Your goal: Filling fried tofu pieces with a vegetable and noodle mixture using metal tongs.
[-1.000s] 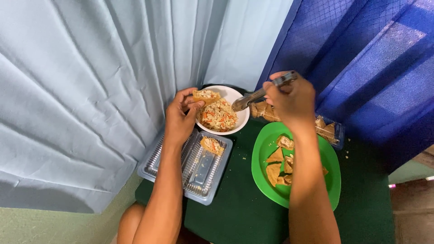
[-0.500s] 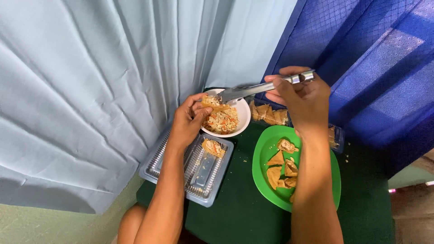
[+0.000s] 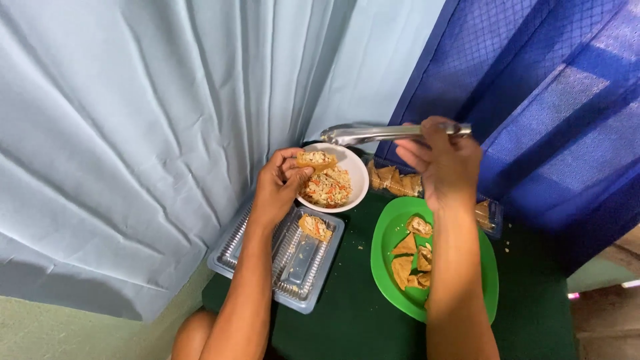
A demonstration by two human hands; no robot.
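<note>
**Hands stuff fried pockets over a green-covered table**

Tofu pocket [image 3: 316, 159], golden-brown and packed with shredded filling, sits pinched between the thumb and fingertips of my left hand [image 3: 279, 188], held just above the near rim of a white bowl [image 3: 356, 175]. The bowl carries a heap of pale shredded filling [image 3: 328, 189] flecked with orange. My right hand [image 3: 443, 163] hovers higher, its fingers curled around the handle of metal tongs [image 3: 373, 134]; the tongs point left over the far edge of the bowl, their tips drawn close together, and I cannot tell whether anything is caught between them.

Below the left hand lies a clear plastic tray [image 3: 288, 257] with ribbed compartments, one stuffed piece [image 3: 315, 227] resting in its upper right section. To the right, a green plate [image 3: 387, 230] holds several triangular fried pieces [image 3: 403, 269], partly hidden by my right forearm. Behind the plate, a clear container [image 3: 393, 180] of more fried pieces sits against the backdrop, just beside the bowl. Everything rests on a dark green tabletop [image 3: 353, 320]. A pale blue curtain [image 3: 167, 133] hangs on the left and a deep blue fabric [image 3: 553, 113] on the right.
</note>
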